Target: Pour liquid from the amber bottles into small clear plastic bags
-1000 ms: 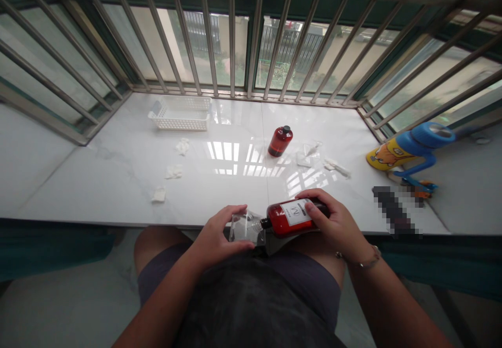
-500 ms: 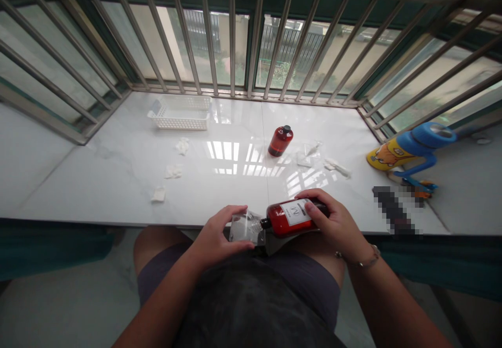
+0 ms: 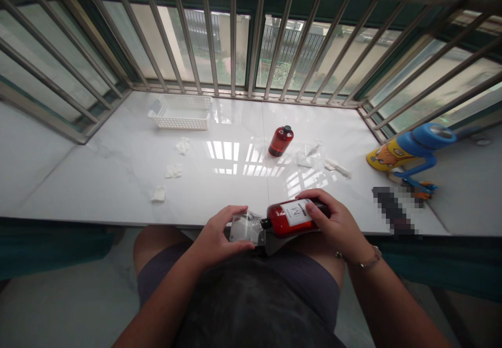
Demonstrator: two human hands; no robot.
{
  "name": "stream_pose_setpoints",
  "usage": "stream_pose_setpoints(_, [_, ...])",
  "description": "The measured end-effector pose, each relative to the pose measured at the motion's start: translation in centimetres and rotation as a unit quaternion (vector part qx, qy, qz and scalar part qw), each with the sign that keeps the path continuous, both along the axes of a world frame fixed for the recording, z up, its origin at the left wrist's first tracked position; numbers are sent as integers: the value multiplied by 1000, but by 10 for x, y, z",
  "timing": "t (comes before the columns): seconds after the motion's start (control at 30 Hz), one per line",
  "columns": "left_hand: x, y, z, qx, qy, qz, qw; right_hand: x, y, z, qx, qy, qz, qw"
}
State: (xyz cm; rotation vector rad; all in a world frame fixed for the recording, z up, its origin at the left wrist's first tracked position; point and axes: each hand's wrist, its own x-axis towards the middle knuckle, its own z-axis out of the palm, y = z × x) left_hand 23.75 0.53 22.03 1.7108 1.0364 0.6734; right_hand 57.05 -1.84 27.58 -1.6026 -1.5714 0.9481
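Near the counter's front edge, my left hand (image 3: 223,235) grips a small clear square bottle (image 3: 246,227), tilted on its side with its opening to the right. My right hand (image 3: 333,222) is wrapped round a red-brown bottle (image 3: 292,218) with a white label marked M. It lies almost level, its black neck pointing left and meeting the clear bottle's mouth. I cannot make out whether liquid is flowing between them. Farther back stands a second red-brown bottle (image 3: 281,142) with a black cap.
A white perforated basket (image 3: 180,123) sits at the back left. Crumpled tissues (image 3: 173,171) lie left of centre. Clear plastic pieces (image 3: 309,154) and a white crumpled strip (image 3: 337,168) are right of centre. A yellow-and-blue flask (image 3: 408,146) stands far right, beside a blurred dark object (image 3: 394,212).
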Motion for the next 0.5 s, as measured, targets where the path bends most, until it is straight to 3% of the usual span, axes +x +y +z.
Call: stream_pose_setpoints(0.5, [0,0,-4,3,3,1,1000,2,1,7,19,-22,2,1000])
